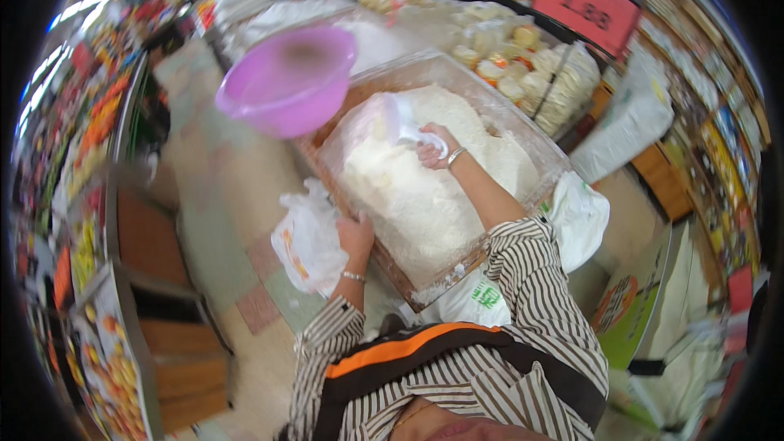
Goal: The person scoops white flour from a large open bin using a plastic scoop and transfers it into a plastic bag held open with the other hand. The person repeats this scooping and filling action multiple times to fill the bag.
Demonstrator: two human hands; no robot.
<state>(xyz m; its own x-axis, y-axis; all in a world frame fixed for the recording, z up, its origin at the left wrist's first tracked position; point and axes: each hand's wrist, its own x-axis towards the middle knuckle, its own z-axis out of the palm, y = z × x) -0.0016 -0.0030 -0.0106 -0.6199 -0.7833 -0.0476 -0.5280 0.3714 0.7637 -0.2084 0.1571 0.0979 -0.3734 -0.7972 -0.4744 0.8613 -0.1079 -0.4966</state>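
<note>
My right hand [436,146] grips the looped handle of a white plastic scoop [399,119]. The scoop is over or against the heap of white, flour-like powder [422,208]; I cannot tell how much is in it. That heap fills much of a wooden-framed bin [392,272] with clear side panels. At the bin's left edge, my left hand [356,236] holds a thin white plastic bag [309,245] with orange print. The bag hangs outside the bin, and its mouth is partly hidden.
A purple plastic basin [288,82], blurred, is at the bin's far left corner. Bagged goods [511,67] line the far side below a red price sign [588,6]. White bags [579,220] hang at the bin's right corner. Shelves and produce stands flank the tiled aisle [214,245].
</note>
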